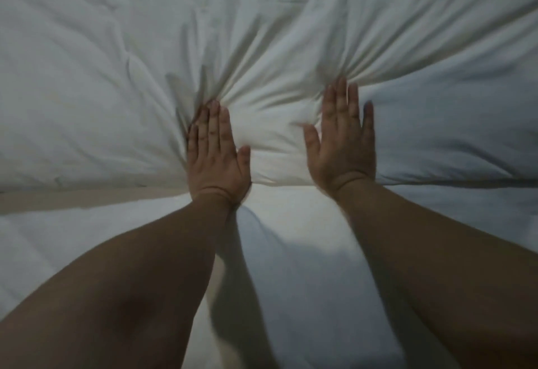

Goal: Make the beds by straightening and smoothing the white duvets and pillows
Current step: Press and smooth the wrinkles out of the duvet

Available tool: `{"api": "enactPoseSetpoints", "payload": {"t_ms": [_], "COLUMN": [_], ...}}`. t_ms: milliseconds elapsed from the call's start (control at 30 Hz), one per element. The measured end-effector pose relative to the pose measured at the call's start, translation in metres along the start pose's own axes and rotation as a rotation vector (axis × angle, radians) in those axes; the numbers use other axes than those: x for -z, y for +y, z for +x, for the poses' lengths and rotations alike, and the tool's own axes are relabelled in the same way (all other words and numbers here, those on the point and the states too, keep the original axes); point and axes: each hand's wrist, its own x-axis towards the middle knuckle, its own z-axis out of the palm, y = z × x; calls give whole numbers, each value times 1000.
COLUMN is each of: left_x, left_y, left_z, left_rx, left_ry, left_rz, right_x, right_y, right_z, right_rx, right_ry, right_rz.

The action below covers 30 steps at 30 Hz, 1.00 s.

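Head view looks down on my two flat hands: the fingers of my left hand (217, 154) lie straight and close together, holding nothing, pressed palm-down into the white duvet (276, 57). My right hand (343, 141) is flat too, thumb spread out to the side, fingertips against a bunch of creases. Folds fan away from both sets of fingertips across the duvet, which fills the upper frame. Its near edge crosses at my wrists, above a white sheet (294, 252) under my forearms.
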Motion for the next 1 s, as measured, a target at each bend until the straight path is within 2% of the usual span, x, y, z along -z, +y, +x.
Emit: {"api": "enactPoseSetpoints", "payload": {"t_ms": [167, 233, 300, 367, 400, 433, 500, 533, 633, 767, 933, 1000], "left_x": [5, 12, 21, 31, 35, 38, 41, 41, 38, 28, 13, 10], "left_y": [-1, -16, -43, -82, -103, -125, -170, -192, -261, -331, -345, -348], "left_z": [2, 4, 4, 4, 4, 5, 10, 14, 20, 12, 13, 13], "left_rx": [-52, -150, -287, -319, -306, -291, -261, -238, -152, -7, -19, -40], "left_ry": [-3, -22, -25, -2, 0, -7, -6, -3, 3, 20, 28, 49], "left_rz": [-71, -75, -71, -34, -10, 9, 39, 60, 133, 116, 51, 27], "right_x": [2, 7, 14, 22, 25, 25, 15, 5, -20, -35, -28, -21], "right_y": [-2, -8, -20, -57, -85, -119, -195, -229, -274, -261, -274, -291], "right_z": [3, 1, 2, 11, 17, 22, 23, 21, 19, 20, 17, 12], "right_rx": [-36, -71, -194, -357, -356, -268, 23, 103, 19, 33, -35, -10], "right_ry": [-51, -67, -81, -106, -129, -148, -140, -121, -103, -104, -75, -75], "right_rz": [-48, -72, -77, -36, -12, 12, 35, 55, 58, -17, -59, -34]}}
